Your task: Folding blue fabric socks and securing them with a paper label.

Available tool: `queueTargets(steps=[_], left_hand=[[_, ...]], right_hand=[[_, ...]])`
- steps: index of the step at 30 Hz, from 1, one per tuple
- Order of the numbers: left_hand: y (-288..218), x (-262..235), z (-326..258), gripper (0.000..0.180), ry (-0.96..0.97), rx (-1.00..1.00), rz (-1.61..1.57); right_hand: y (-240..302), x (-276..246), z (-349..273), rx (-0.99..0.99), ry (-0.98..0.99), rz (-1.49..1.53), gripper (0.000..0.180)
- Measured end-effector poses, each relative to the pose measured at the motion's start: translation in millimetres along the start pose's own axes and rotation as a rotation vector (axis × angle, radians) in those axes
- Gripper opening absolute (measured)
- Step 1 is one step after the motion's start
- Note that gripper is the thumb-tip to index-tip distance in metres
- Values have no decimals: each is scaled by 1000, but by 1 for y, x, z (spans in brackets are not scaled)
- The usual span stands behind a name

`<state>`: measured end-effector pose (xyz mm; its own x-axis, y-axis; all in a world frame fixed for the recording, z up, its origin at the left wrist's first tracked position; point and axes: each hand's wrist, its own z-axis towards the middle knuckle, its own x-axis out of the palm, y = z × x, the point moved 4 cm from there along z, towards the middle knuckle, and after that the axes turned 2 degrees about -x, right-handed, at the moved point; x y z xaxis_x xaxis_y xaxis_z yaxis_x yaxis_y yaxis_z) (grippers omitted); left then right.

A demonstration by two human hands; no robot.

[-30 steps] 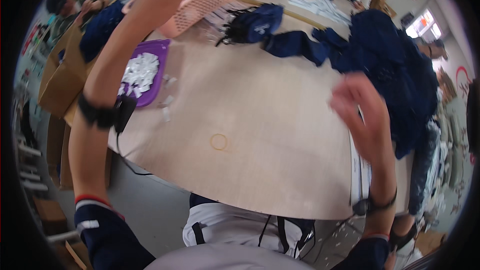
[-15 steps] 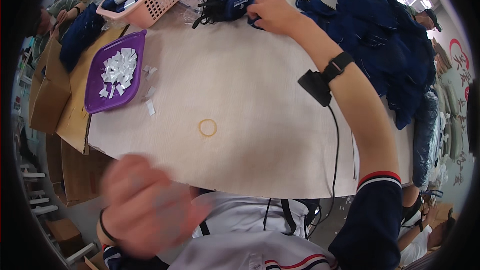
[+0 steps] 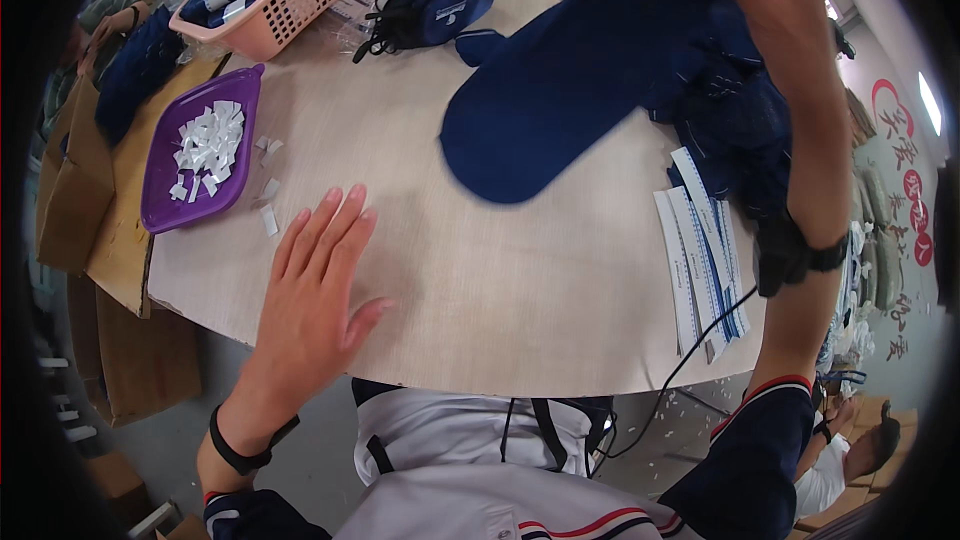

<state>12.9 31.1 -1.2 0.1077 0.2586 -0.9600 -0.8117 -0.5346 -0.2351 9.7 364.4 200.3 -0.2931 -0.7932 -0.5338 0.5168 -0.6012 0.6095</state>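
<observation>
Two hands are seen in other places than half a second ago. The right hand [image 3: 770,0], which was then laid on the dark bag at the far side of the table, is now raised above the far right part of the table [image 3: 520,300], and a navy sock [image 3: 570,90] is held up by it. The left hand [image 3: 315,290], which was then blurred and low near the body, is now laid flat on the near left part of the table, with the fingers [image 3: 325,230] released and spread; nothing is grasped by it.

The sock is pinched at its upper end by the right fingers, though the exact grip is cut off by the picture's edge. It is hung slantwise over the table, and its rounded toe end is pointed toward the table's middle. Its colour is plain dark blue, and its shape is long, flat and smooth.

At the right edge of the table a stack of paper strips [image 3: 700,260] is laid, partly under a heap of navy cloth [image 3: 740,130]. At the left edge a purple tray [image 3: 165,200] with white slips is placed. At the far side a pink basket [image 3: 300,0] and the dark bag [image 3: 435,5] are kept.
</observation>
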Motion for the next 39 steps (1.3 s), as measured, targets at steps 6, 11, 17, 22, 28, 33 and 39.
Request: queueTargets(steps=[6,11,17,22,28,33,39], left_hand=[[-56,-15,36,108,-419,47,-934],[-72,-15,32,35,-804,150,-823],[-105,15,-3,28,-307,581,-281],[-108,48,-2,42,78,538,-343],[-112,51,3,35,61,584,-324],[-109,55,1,32,9,548,-309],[-106,52,2,33,-7,558,-344]], right_hand=[[88,19,-31,-142,-84,-137,27],[82,-25,-74,-338,361,-324,27],[-29,-16,-152,128,525,-361,24],[-74,8,-114,297,258,-320,25],[-157,126,0,9,329,-796,34],[-185,184,10,270,479,-1147,31],[-161,134,18,215,282,-953,32]])
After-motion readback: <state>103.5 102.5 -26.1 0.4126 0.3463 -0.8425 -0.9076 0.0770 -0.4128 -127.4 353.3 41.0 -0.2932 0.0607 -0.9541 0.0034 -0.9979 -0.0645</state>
